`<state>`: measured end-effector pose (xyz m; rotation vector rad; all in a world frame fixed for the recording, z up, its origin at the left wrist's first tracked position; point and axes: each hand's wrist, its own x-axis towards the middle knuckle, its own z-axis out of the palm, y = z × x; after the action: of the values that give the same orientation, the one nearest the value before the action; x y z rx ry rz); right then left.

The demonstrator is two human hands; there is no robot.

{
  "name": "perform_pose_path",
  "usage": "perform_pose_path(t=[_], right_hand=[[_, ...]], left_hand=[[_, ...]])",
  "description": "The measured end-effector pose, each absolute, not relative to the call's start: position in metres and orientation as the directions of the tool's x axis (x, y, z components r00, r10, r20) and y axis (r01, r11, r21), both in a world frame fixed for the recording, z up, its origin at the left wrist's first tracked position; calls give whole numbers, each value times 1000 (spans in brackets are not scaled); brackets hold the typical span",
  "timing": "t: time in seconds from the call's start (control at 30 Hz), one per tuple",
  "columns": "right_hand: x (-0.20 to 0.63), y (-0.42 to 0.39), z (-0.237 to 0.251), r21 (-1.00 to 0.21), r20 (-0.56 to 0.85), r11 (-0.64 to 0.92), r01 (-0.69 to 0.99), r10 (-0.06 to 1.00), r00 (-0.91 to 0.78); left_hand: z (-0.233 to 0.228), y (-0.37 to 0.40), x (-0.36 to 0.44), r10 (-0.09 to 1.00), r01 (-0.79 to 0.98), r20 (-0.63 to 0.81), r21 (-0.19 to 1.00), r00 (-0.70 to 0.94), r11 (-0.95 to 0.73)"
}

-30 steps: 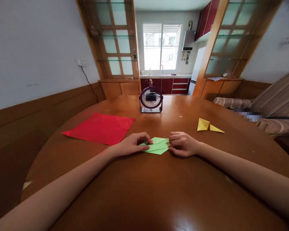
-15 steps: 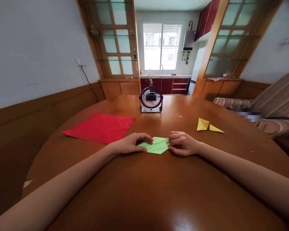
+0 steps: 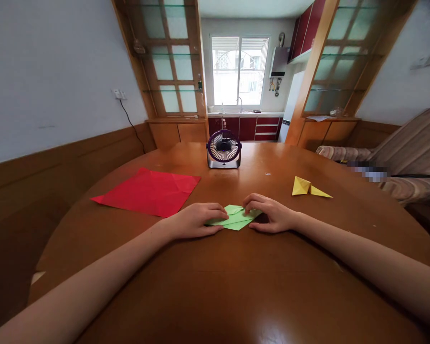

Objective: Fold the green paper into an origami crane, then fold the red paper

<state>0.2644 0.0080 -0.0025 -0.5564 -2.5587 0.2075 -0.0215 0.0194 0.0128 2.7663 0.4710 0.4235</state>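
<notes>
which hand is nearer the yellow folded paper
Right. The right hand rests on the green paper, with the yellow folded paper just beyond it; the left hand lies across the green paper, farther off.

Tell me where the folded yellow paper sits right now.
The folded yellow paper lies on the round wooden table, right of centre in the head view, beyond the right hand.

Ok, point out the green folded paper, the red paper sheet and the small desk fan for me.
green folded paper (image 3: 236, 219): head view, on its exposed middle between the two hands.
red paper sheet (image 3: 148, 191): head view, on the centre of the sheet.
small desk fan (image 3: 224, 146): head view, on the grille's hub.
</notes>
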Motion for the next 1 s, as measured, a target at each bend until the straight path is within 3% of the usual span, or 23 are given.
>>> perform_pose_path(t=[0.1,0.23,0.37,0.53,0.63,0.73,0.83,1.0], right_hand=[[264,8,-2,-267,423,900,345,431,-797],[264,9,-4,-231,435,903,363,429,-792],[263,10,-5,-280,488,885,371,464,-739],[259,8,-3,-577,510,716,393,691,-511],[254,8,-1,-764,441,555,330,822,-361],[251,9,-1,-855,324,424,297,886,-332],[250,11,-3,-825,278,408,391,895,-348],[253,14,-10,-675,329,480,560,876,-354]], left_hand=[[10,19,-20,336,300,266,169,903,-939],[9,18,-19,381,334,325,192,866,-923],[13,15,-17,552,438,364,353,750,-827],[19,11,-10,769,476,360,624,528,-619],[19,10,-6,861,366,262,822,436,-436],[14,14,-5,904,312,136,909,406,-277],[8,19,-7,902,447,151,828,405,-339],[1,24,-9,865,739,291,449,410,-502]])
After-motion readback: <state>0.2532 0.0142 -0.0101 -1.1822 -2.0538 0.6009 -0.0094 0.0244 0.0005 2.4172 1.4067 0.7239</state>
